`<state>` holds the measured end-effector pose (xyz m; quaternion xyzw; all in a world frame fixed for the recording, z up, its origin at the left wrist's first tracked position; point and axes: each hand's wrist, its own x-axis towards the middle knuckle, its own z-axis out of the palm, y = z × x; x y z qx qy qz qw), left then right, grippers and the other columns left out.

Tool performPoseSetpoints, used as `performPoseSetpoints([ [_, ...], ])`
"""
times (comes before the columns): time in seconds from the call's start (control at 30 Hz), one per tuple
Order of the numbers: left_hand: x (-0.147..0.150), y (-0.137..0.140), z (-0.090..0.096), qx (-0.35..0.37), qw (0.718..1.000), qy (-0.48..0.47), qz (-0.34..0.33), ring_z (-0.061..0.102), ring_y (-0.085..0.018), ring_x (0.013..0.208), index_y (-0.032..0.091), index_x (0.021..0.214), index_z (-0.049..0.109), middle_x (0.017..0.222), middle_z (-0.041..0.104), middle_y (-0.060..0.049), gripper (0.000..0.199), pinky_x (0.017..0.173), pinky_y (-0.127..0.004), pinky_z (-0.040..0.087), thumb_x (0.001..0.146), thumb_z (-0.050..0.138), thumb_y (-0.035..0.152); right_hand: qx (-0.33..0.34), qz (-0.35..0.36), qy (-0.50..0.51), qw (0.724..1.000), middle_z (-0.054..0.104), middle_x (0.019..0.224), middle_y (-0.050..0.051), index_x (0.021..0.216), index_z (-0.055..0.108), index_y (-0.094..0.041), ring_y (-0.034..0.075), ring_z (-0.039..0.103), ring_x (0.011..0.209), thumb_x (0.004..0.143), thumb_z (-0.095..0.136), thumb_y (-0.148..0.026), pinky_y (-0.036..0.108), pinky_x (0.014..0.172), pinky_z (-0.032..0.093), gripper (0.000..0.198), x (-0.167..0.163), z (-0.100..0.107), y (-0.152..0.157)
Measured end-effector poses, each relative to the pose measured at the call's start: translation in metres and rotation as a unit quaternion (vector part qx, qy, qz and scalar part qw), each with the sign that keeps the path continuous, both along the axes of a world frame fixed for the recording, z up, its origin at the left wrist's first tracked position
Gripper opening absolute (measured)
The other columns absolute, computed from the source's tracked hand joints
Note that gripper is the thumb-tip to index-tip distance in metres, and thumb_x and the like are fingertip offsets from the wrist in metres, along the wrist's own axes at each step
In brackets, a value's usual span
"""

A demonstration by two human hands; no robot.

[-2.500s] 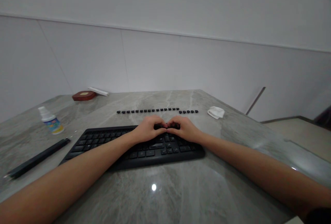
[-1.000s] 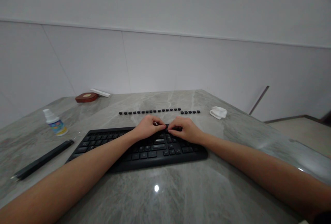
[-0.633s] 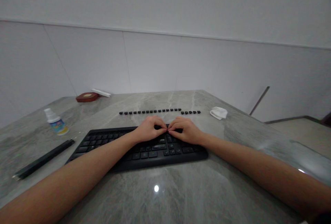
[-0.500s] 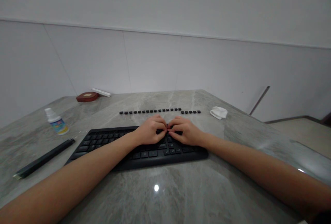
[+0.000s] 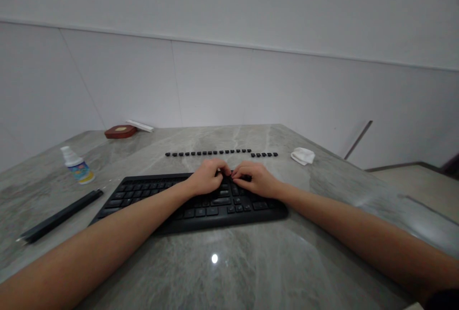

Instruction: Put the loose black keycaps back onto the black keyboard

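A black keyboard (image 5: 211, 224) lies across the stone-patterned tabletop in front of me. My left hand (image 5: 208, 176) rests over its upper right part, fingers curled and pointing right. Facing it, my right hand (image 5: 256, 179) has thumb and fingertips pinched together at the keyboard's back edge. The fingertips of both hands nearly meet there, and whatever they hold is hidden or too small to make out. Behind the keyboard, loose black keycaps (image 5: 204, 153) form a long row, with a shorter row of keycaps (image 5: 264, 155) at its right end.
A white spray bottle (image 5: 78, 165) with a colourful label stands left, behind a long black bar (image 5: 60, 216). A reddish-brown box (image 5: 121, 132) and a white strip (image 5: 140, 125) lie at the back left. A crumpled white cloth (image 5: 303, 155) is on the right.
My left thumb has drawn back from the right fingertips, and the left hand has shifted slightly left. The right hand stays pinched at nearly the same spot. The keycap rows look unchanged.
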<state>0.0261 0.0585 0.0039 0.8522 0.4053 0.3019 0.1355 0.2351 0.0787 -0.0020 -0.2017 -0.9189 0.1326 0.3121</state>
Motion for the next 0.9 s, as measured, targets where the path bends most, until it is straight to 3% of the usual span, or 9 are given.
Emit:
performPoseSetpoints([
  [0.17,-0.0022,0.0056,0.0025,-0.076,0.993,-0.047,0.072,0.062,-0.014,0.074,0.014,0.078,0.07,0.077,0.07,-0.001,0.039,0.072,-0.024,0.048,0.06,0.039,-0.004,-0.012,0.009,-0.003,1.0,0.069,0.085,0.004,0.068,0.061,-0.017,0.016,0.062,0.084,0.08,0.062,-0.017,0.03,0.08,0.048,0.012,0.0015,0.0028,-0.0011],
  [0.53,-0.0024,0.0079,0.0004,-0.079,0.993,-0.046,0.07,0.062,-0.015,0.075,0.014,0.076,0.072,0.076,0.07,-0.002,0.041,0.071,-0.024,0.047,0.059,0.04,-0.004,-0.017,-0.047,-0.018,0.999,0.069,0.083,0.002,0.088,0.069,-0.02,0.014,0.061,0.077,0.082,0.063,-0.022,0.028,0.074,0.048,0.008,0.0021,0.0032,-0.0017],
  [0.73,-0.0029,0.0088,0.0002,-0.074,0.995,-0.042,0.056,0.06,-0.014,0.072,0.014,0.076,0.073,0.076,0.07,-0.001,0.043,0.071,-0.023,0.046,0.057,0.039,-0.004,-0.01,0.0,0.004,1.0,0.07,0.086,0.004,0.081,0.07,-0.019,0.016,0.063,0.085,0.086,0.061,-0.024,0.031,0.082,0.05,0.011,0.0009,0.0016,0.0],
  [0.9,-0.0042,0.0048,-0.002,-0.005,0.999,-0.039,-0.018,0.06,-0.014,0.077,0.016,0.076,0.074,0.08,0.068,-0.002,0.047,0.075,-0.025,0.046,0.056,0.036,-0.003,0.057,0.027,-0.002,0.998,0.069,0.089,0.006,0.076,0.07,-0.018,0.017,0.061,0.084,0.087,0.057,-0.023,0.033,0.081,0.05,0.017,-0.0012,-0.0001,-0.0019],
])
